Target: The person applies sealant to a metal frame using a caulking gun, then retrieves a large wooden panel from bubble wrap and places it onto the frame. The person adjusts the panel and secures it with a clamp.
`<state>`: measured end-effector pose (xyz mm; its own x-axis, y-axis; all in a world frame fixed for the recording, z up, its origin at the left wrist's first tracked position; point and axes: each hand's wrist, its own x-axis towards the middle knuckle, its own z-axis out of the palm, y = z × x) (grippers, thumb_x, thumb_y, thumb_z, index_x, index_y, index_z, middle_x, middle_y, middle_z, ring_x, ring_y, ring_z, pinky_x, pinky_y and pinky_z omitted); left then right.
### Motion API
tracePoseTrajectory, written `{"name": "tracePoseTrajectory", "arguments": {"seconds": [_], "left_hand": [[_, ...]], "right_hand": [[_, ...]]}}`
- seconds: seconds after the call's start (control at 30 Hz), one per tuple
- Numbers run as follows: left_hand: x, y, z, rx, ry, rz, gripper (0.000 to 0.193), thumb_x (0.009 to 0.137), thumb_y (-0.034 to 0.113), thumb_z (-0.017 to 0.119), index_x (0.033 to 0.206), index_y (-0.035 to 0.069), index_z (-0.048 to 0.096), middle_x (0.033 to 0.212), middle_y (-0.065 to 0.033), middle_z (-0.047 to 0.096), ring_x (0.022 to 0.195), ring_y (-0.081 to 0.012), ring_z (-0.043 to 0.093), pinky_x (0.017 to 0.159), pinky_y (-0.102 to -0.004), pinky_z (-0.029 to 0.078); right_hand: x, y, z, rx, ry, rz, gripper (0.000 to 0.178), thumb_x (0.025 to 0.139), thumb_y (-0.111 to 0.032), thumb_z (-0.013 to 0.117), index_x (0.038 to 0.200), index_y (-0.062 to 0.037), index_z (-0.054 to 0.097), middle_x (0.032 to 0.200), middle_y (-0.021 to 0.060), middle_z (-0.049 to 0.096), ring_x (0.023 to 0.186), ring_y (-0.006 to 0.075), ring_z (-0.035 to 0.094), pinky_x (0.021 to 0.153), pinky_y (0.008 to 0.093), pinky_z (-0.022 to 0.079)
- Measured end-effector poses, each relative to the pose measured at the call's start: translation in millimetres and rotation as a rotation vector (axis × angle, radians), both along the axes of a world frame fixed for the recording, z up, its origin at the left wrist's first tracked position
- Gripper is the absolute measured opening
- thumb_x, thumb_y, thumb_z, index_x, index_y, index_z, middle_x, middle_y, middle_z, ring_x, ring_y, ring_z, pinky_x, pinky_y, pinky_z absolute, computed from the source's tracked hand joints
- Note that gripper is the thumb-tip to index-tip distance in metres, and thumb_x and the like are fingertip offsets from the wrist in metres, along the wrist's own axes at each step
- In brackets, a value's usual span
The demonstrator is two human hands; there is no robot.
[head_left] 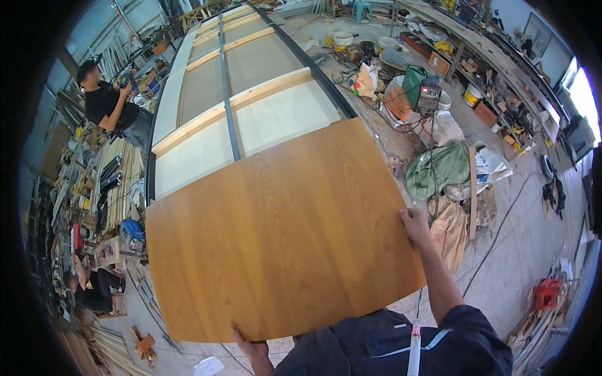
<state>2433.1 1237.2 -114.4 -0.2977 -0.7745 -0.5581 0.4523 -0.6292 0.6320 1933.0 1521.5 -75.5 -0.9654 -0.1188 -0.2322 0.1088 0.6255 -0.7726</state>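
Note:
A broad wood-grain panel, brown and smooth, spans the space in front of me. My left hand grips its near edge, thumb on top and the other fingers mostly hidden underneath. On the right edge my right hand is closed round the panel, its fingers partly out of sight. The panel's far end lies over the near end of a long dark-edged frame. Pale wooden crossbars and a lengthwise metal strip run within that frame, above light sheets.
Left of the frame a person in black stands holding a tool; another person sits lower left. To the right are a green sack, a green machine with cables, and a long cluttered bench. A red stool stands far right.

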Motion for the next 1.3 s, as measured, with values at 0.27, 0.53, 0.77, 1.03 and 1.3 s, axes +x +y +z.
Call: {"name": "tracePoseTrajectory", "arguments": {"seconds": [0.27, 0.53, 0.77, 1.03, 1.3], "left_hand": [[24, -2, -13, 0.018, -0.053, 0.040, 0.069, 0.097, 0.058, 0.053, 0.148, 0.013, 0.045, 0.146, -0.0101, 0.053, 0.131, -0.0309, 0.052, 0.106, -0.0509, 0.047], [4, -2, -2, 0.002, -0.005, -0.009, 0.062, 0.099, 0.052, 0.055, 0.146, 0.011, 0.046, 0.145, -0.0083, 0.053, 0.131, -0.0287, 0.053, 0.106, -0.0468, 0.047], [1, -4, -8, -0.008, -0.004, -0.002, 0.061, 0.100, 0.054, 0.051, 0.146, 0.014, 0.046, 0.147, -0.0073, 0.052, 0.133, -0.0282, 0.050, 0.108, -0.0476, 0.045], [4, 1, -1, -0.025, 0.031, -0.015, 0.064, 0.100, 0.054, 0.052, 0.149, 0.015, 0.042, 0.149, -0.0080, 0.049, 0.134, -0.0292, 0.049, 0.108, -0.0498, 0.044], [1, 3, 13, -0.017, -0.042, -0.009, 0.067, 0.099, 0.055, 0.053, 0.150, 0.014, 0.040, 0.150, -0.0082, 0.047, 0.135, -0.0289, 0.048, 0.107, -0.0489, 0.045]], "right_hand": [[33, 6, 10, 0.012, -0.032, -0.011, 0.040, 0.092, -0.030, 0.062, 0.104, 0.0080, 0.069, 0.083, 0.0207, 0.070, 0.081, 0.0231, 0.067, 0.074, 0.0401, 0.051], [6, 0, -6, 0.054, -0.006, 0.044, 0.041, 0.094, -0.032, 0.060, 0.106, 0.0063, 0.069, 0.080, 0.0173, 0.068, 0.077, 0.0213, 0.065, 0.074, 0.0386, 0.051], [-9, 18, -34, -0.095, 0.031, 0.070, 0.039, 0.094, -0.030, 0.060, 0.098, 0.0076, 0.071, 0.079, 0.0062, 0.068, 0.074, 0.0138, 0.059, 0.069, 0.0344, 0.049], [-2, 2, 6, -0.128, -0.081, 0.030, 0.040, 0.093, -0.029, 0.061, 0.089, 0.0102, 0.068, 0.072, 0.0054, 0.063, 0.069, 0.0125, 0.056, 0.062, 0.0339, 0.046], [4, -11, 35, -0.223, -0.197, -0.030, 0.039, 0.094, -0.028, 0.061, 0.094, 0.0106, 0.068, 0.077, 0.0079, 0.065, 0.073, 0.0137, 0.058, 0.066, 0.0341, 0.048]]}}
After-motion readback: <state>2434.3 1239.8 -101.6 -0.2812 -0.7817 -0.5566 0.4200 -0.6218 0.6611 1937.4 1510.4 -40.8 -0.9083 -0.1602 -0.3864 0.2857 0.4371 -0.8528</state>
